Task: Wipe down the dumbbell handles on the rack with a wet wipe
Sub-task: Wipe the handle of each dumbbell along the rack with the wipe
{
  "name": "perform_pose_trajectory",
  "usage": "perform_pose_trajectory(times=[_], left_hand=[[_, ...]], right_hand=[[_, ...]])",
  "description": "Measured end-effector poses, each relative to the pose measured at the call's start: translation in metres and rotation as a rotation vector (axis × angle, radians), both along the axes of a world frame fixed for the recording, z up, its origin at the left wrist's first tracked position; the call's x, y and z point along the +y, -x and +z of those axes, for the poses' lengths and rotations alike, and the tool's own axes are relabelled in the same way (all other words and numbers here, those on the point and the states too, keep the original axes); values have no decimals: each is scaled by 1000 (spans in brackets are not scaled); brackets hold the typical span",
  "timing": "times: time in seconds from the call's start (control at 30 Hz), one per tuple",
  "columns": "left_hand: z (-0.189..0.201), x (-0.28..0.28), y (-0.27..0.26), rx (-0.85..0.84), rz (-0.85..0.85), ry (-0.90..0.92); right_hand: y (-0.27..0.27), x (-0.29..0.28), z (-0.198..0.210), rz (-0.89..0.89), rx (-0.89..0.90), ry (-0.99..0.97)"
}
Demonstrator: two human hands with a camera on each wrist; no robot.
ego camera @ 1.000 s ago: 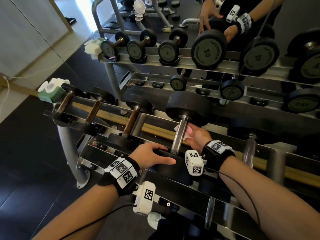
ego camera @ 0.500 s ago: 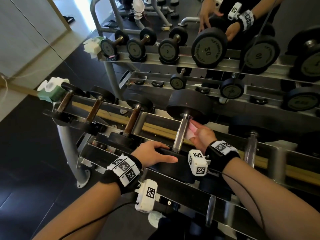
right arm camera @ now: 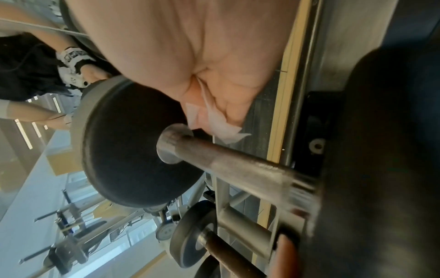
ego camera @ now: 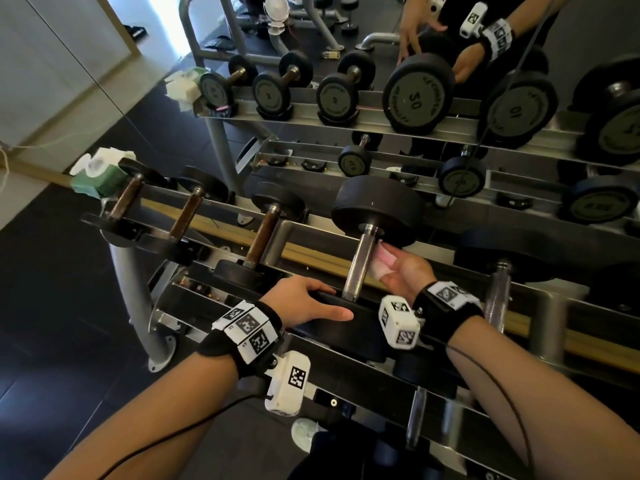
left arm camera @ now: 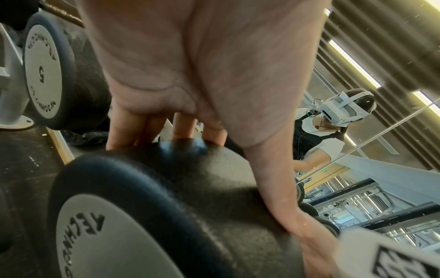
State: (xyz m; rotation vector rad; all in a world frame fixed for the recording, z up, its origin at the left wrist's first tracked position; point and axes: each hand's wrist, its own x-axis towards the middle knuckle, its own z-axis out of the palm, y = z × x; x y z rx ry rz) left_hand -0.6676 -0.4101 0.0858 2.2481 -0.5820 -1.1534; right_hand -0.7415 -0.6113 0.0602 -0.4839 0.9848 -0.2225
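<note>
Right hand (ego camera: 407, 270) is pinching the wipe (ego camera: 382, 263) up against the far end of the handle (ego camera: 360, 265), right under the big weight head on the rack (ego camera: 311, 252). Left hand (ego camera: 304, 301) just lies on the near head (left arm camera: 190, 188), fingers draped loosely over its top and thumb stretched along the rim.

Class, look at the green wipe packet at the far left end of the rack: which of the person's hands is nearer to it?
Left. The left hand rests on the near dumbbell head, closer to the wipe packet; the right hand, holding a wipe, is farther right.
</note>
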Motion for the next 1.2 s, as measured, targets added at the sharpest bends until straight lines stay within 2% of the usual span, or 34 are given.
perform_pose_trajectory(times=[0.1,0.23,0.4,0.47,0.57,0.73,0.93,1.0,1.1,1.2], left_hand=[[0,0,1,-7,1,-2],[-1,0,2,0,7,2],[-5,1,0,-24,-18,-1],[-5,2,-1,-21,-17,2],[-4,1,0,-15,-11,-1],[-4,-1,0,-27,-15,-22],[-4,-2,-3,-11,-25,-32],[-5,-1,-3,-13,-26,-29],[-3,-1,-2,-16,-27,-32],[-2,-1,-2,-8,-22,-45]], right_hand=[[-13,0,4,52,7,9],[-2,7,-1,92,-6,62],[29,4,-7,281,40,270],[26,1,-4,253,29,272],[5,2,-2,132,-8,170],[-5,15,-3,140,-23,210],[31,10,2,328,95,333],[27,2,8,267,103,291],[4,-2,10,103,14,95],[-10,2,3,125,-6,74]])
